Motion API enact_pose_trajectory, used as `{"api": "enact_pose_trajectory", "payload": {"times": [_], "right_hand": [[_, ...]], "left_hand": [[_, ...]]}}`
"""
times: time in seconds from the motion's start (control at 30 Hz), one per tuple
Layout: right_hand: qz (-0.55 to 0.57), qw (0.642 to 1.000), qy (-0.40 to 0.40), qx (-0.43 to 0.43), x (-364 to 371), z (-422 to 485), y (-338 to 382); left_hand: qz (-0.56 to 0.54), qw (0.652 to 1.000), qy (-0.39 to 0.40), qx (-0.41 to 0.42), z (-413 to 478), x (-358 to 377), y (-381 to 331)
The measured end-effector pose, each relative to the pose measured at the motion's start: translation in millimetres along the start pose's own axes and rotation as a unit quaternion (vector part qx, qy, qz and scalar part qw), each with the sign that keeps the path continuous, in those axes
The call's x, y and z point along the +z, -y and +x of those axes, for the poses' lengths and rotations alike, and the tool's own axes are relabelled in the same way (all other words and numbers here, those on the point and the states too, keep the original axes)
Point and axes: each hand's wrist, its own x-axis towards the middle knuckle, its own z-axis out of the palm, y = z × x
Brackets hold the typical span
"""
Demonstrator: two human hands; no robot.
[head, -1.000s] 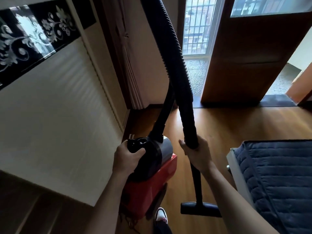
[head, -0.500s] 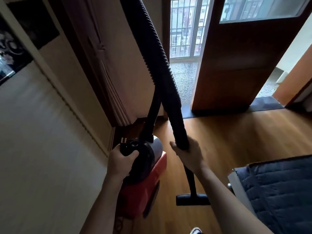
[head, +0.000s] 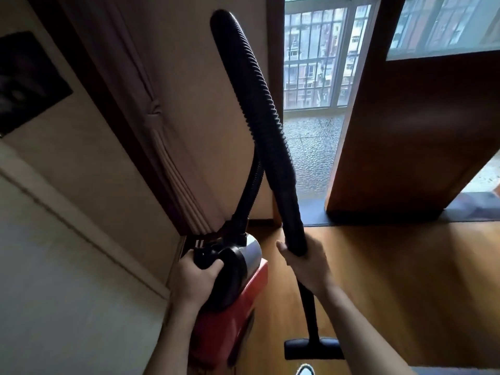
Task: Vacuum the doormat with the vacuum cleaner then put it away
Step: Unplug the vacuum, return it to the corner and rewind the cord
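Note:
A red vacuum cleaner with a black and grey top hangs off the floor at lower centre. My left hand grips its black handle. A ribbed black hose arches up from the body and comes down to my right hand, which is closed around the hose's lower end. Below that hand a thin black wand runs down to the flat floor nozzle, just above the wooden floor. A dark doormat lies along the doorway threshold at the right.
A pale wall and a dark-framed folded door stand close on my left. A brown door leaf stands open ahead, with a barred window behind. My shoe tip shows at the bottom edge.
I have walked toward the doorway with the vacuum carried in both hands. The quilted bed at the right has left the view, and the view has tilted up, showing the hose's arch.

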Motion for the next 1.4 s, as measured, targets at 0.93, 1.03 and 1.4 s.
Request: {"api": "enact_pose_trajectory", "payload": {"times": [0.93, 1.03, 1.4], "right_hand": [[-0.032, 0.997, 0.058, -0.031, 100.1, 294.7, -38.0], [-0.025, 0.997, 0.062, -0.026, 121.8, 314.1, -50.5], [-0.015, 0.995, 0.101, -0.012, 201.2, 402.7, -157.3]], "left_hand": [[-0.050, 0.992, -0.060, -0.094, 233.0, 55.5, -14.0], [-0.045, 0.994, -0.051, -0.089, 257.8, 56.7, -3.5], [0.004, 0.988, -0.030, -0.148, 332.6, 117.0, 80.3]]}}
